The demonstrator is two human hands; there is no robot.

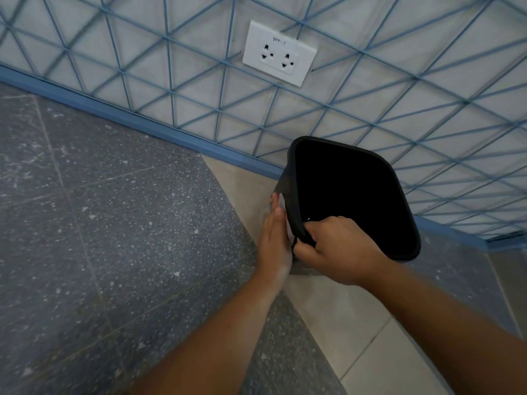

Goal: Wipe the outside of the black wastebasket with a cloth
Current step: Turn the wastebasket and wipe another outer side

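Speckled grey and beige tiled floor [114, 223], black wastebasket [285, 183] standing on a beige tile

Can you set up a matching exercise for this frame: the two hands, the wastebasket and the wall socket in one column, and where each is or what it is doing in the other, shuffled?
Column one:
1. left hand
2. right hand
3. black wastebasket
4. wall socket

Column two:
A. gripping the near rim, fingers curled over it
B. mounted on the patterned wall, above and left of the basket
C. pressed flat on a pale cloth against the outer side
D. standing on the floor by the blue skirting, opening towards the camera

Pairs: 1-C, 2-A, 3-D, 4-B
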